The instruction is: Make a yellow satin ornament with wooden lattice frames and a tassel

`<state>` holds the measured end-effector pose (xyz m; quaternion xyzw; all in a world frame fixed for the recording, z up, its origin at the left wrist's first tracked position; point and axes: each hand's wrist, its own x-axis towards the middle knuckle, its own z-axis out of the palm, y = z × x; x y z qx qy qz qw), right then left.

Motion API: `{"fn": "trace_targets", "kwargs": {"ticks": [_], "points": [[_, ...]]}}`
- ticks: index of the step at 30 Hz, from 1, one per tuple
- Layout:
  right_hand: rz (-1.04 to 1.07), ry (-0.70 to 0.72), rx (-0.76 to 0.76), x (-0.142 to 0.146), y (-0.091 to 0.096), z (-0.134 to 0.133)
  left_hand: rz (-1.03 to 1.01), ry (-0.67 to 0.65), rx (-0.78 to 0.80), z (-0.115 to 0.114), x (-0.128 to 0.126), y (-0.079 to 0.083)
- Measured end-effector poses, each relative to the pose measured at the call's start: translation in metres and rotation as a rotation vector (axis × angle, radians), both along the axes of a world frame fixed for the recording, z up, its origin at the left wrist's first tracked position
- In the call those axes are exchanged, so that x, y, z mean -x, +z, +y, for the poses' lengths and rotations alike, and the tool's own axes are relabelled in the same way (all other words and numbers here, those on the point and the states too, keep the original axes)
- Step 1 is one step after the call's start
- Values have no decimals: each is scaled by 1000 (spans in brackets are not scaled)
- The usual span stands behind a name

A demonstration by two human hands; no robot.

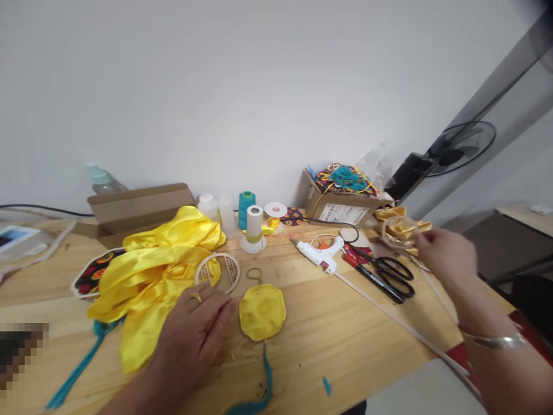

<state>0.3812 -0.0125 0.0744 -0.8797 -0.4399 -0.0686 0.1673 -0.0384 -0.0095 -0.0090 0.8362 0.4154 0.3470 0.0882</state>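
Observation:
My left hand (194,331) rests low over the table with its fingers loosely stretched, beside yellow satin fabric (164,259). Just past its fingertips is a round wooden openwork frame (237,271); whether they touch is unclear. To its right lies a round yellow fabric-covered pendant (262,312) with a cord loop (254,274) on top and a teal tassel (268,374) below. At the right, my right hand (449,259) is closed on the edge of a clear round plastic ring (400,231), over gold fabric (401,216). Motion blurs its fingertips.
A white glue gun (322,253), marker (380,282) and black scissors (393,272) lie right of centre. Thread spools (247,208), bottles (209,206) and a cardboard box (345,210) of cords line the wall. A fan (462,147) stands behind. Another open box (142,202) is at left.

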Motion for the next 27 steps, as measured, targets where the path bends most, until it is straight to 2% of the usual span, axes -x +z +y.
{"fn": "trace_targets", "kwargs": {"ticks": [3,5,6,7,9,11,13,16,18,20,23,27], "points": [[-97,-104,-62,26,16,-16,-74,34,87,-1,1,-2],[12,57,-234,54,20,-22,-125,51,185,-2,0,-2],[162,140,-317,71,19,-24,-158,56,241,-2,-1,-2],[362,243,-308,90,15,-24,-195,57,302,-3,-3,-1],[745,470,-215,127,3,-20,-286,39,435,-5,-6,2],[1007,599,-7,161,-14,-13,-397,8,573,-6,-9,5],[1169,633,158,185,-33,-5,-503,-10,687,-6,-12,8],[1284,611,283,202,-54,2,-615,33,805,-4,-14,10],[1285,642,313,201,-61,5,-653,77,868,-1,-16,9],[1204,746,235,196,-65,6,-662,101,913,2,-17,7],[926,968,38,184,-68,6,-654,121,948,5,-18,5],[627,1220,8,175,-72,4,-654,143,973,6,-19,1]]}}
